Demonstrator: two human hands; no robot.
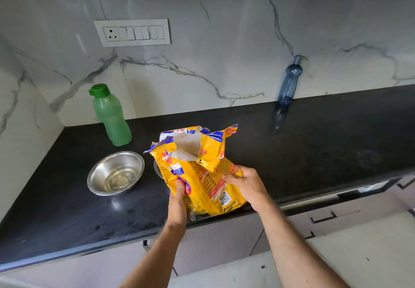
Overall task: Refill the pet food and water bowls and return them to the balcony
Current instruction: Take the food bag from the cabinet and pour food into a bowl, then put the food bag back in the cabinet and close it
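Observation:
A yellow pet food bag [202, 170] with a torn-open top stands at the front of the black counter [314, 152]. My left hand [178, 202] grips its lower left side, thumb on the front. My right hand [244, 185] grips its right side. A steel bowl [115, 173] holding a little water sits left of the bag. Only a sliver of a second steel bowl [156, 168] shows from behind the bag's left edge.
A green bottle [111, 115] stands behind the water bowl near the wall corner. A blue bottle [288, 83] stands against the marble backsplash at the right. A switch panel [132, 32] is on the wall. Cabinet drawers run below the counter edge.

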